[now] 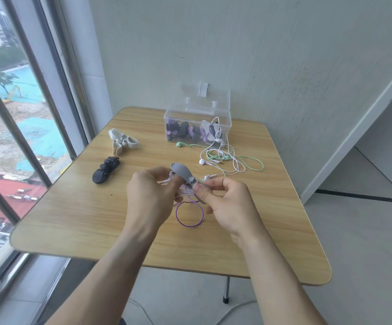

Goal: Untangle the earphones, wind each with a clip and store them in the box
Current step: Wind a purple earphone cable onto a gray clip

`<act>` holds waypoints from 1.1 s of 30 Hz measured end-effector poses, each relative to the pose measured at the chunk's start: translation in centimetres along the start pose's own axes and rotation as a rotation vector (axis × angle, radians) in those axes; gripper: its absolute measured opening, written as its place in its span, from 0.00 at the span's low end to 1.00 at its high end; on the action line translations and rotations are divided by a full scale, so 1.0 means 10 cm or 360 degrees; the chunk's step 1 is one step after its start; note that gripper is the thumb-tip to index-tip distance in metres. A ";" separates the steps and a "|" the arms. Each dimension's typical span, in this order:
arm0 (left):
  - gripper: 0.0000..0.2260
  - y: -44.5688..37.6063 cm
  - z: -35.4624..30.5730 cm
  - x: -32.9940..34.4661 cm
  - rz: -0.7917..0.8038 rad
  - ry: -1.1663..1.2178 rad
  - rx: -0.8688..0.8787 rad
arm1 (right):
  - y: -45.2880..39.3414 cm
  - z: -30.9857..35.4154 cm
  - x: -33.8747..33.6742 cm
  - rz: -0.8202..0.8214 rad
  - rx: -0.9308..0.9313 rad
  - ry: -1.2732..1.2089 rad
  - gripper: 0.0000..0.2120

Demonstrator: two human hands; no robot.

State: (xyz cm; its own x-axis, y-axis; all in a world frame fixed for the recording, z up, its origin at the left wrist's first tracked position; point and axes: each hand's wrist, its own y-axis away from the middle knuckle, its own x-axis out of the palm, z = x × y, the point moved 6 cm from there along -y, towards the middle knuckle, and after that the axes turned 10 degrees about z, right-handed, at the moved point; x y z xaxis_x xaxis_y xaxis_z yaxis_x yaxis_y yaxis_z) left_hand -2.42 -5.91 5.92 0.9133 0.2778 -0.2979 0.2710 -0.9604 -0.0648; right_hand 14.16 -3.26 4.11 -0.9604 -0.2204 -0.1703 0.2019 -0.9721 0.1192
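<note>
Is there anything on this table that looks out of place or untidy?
Yes. A white earphone cable hangs over the front wall of the clear box and joins a loose tangle with the green earphones on the table.

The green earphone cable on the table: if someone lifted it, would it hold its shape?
Probably not: the thin green earphone cable lies in loose loops, so likely floppy. It crosses the white earphone cable, so lifting may drag that along.
</note>
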 end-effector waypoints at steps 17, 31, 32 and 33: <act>0.15 0.00 0.10 0.24 0.0712 0.0246 -0.0235 | 0.04 0.06 0.02 0.0072 0.0051 -0.0983 0.06; 0.11 0.13 -0.02 0.26 0.1209 -0.0633 0.0281 | 0.05 0.04 -0.21 0.0364 0.0092 -0.0347 0.11; 0.09 0.12 0.01 0.26 0.1166 -0.0676 0.0266 | 0.05 0.04 -0.22 0.0380 0.0090 -0.0312 0.11; 0.08 0.11 0.03 0.26 0.1119 -0.0710 0.0251 | 0.05 0.04 -0.24 0.0401 0.0090 -0.0285 0.11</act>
State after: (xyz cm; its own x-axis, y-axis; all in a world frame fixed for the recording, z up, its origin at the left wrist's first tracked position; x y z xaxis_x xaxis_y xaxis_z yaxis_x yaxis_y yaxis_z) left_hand 0.17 -6.22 4.75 0.6387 -0.3881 -0.6644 -0.3912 -0.9073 0.1540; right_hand 16.46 -3.15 4.93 -0.9010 -0.4313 0.0460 0.4317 -0.8816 0.1909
